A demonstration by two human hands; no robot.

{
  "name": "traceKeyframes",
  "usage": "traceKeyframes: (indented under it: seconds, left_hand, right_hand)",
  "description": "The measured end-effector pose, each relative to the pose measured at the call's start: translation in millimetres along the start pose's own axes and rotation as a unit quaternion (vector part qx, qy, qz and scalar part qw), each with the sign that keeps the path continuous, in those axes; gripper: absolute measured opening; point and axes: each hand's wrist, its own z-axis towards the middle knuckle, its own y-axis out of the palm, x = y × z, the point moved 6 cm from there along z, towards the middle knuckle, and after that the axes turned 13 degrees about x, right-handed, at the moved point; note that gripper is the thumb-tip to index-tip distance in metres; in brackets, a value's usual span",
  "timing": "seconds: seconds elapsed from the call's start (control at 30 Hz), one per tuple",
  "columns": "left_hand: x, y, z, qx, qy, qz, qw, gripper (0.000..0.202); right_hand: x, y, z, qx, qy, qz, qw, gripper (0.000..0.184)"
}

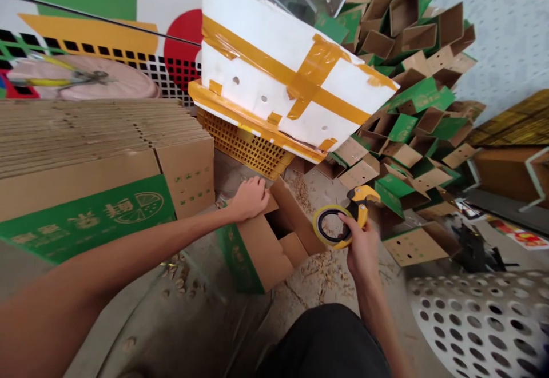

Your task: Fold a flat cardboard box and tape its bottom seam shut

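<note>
On the floor in front of me a cardboard box (262, 252) with a green printed side lies with flaps partly up and a dark gap between them. My left hand (250, 198) is at its far left edge, fingers curled down over the cardboard; the fingertips are partly hidden. To the right of the box, my right hand (362, 246) grips a yellow tape dispenser (362, 209) loaded with a roll of clear tape. The dispenser is held above the floor, apart from the far hand.
Flattened cartons (86, 138) are stacked at left, with pliers (72, 75) on a pink round lid behind. A taped white foam box (278, 75) rests on a yellow crate (244, 143). Opened cartons (412, 115) pile up at right, near a perforated white stool (480, 321).
</note>
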Motion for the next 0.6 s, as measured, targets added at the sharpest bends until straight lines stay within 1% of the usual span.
traceKeyframes:
  seconds: [0.07,0.1,0.13,0.17,0.2,0.23,0.3,0.33,0.37,0.4,0.47,0.53,0.6]
  left_hand:
    - [-5,2.9,-1,-0.036,-0.044,-0.012,0.998,0.031]
    - [-6,2.2,-2,-0.042,-0.047,-0.021,0.998,0.032]
    - [-6,-0.6,-3,-0.037,-0.033,-0.030,0.998,0.033]
    - [-4,-5.0,-5,-0.023,0.000,-0.039,0.999,0.034]
    - [-1,-9.9,-7,-0.011,0.054,-0.048,0.997,0.035]
    - [4,-14.3,-12,-0.006,0.126,-0.056,0.990,0.035]
    - [14,-19.4,-26,-0.025,0.274,-0.074,0.959,0.039]
    - [17,-19.8,-33,-0.044,0.322,-0.080,0.942,0.041]
    - [20,-19.1,-39,-0.065,0.350,-0.081,0.931,0.045]
    - [22,-17.5,-42,-0.084,0.358,-0.076,0.927,0.048]
    - [29,-12.2,-44,-0.119,0.349,-0.050,0.928,0.055]
    - [42,-6.5,-45,-0.156,0.336,-0.014,0.929,0.063]
    - [59,-4.2,-45,-0.177,0.310,0.015,0.934,0.067]
  right_hand:
    - [1,1,-5,-0.003,0.016,-0.009,1.000,0.057]
    - [1,1,-7,0.001,0.019,-0.020,1.000,0.058]
    - [-2,0,-10,0.005,0.007,-0.037,0.999,0.058]
    - [-5,-1,-12,0.008,-0.013,-0.057,0.998,0.056]
    - [-9,-3,-15,0.010,-0.036,-0.076,0.996,0.054]
    - [-13,-4,-19,0.011,-0.061,-0.093,0.994,0.052]
    - [-20,-5,-28,0.006,-0.107,-0.118,0.987,0.049]
    - [-23,-6,-32,0.000,-0.126,-0.131,0.983,0.049]
    - [-25,-6,-37,-0.008,-0.139,-0.143,0.980,0.048]
    - [-27,-5,-41,-0.018,-0.148,-0.154,0.977,0.048]
    - [-30,-3,-46,-0.035,-0.155,-0.174,0.972,0.048]
    - [-33,0,-46,-0.045,-0.158,-0.190,0.968,0.049]
    - [-35,4,-40,-0.049,-0.156,-0.199,0.966,0.051]
